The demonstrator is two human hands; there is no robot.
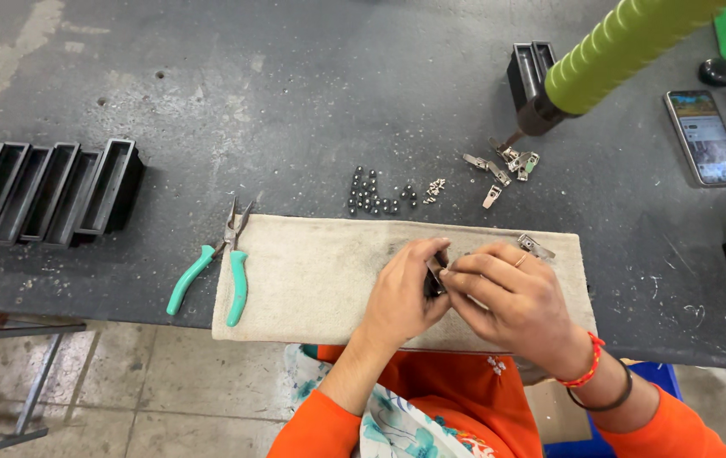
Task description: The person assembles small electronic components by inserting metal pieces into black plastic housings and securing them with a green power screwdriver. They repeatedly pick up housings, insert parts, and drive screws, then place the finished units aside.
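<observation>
Both hands meet over a beige cloth (312,271) at the near edge of a dark workbench (295,102). My left hand (401,293) pinches a small dark metal part (435,276) from the left. My right hand (511,297) grips the same part from the right with fingertips; it wears a ring and red and black wristbands. A small silver clip (536,247) lies on the cloth just beyond my right hand.
Teal-handled pliers (218,263) lie at the cloth's left edge. Several small dark balls (373,195) and silver clips (503,165) sit beyond the cloth. Black trays (40,191) line the left; a black holder (529,72), a green ribbed hose (617,51) and a phone (705,136) are at right.
</observation>
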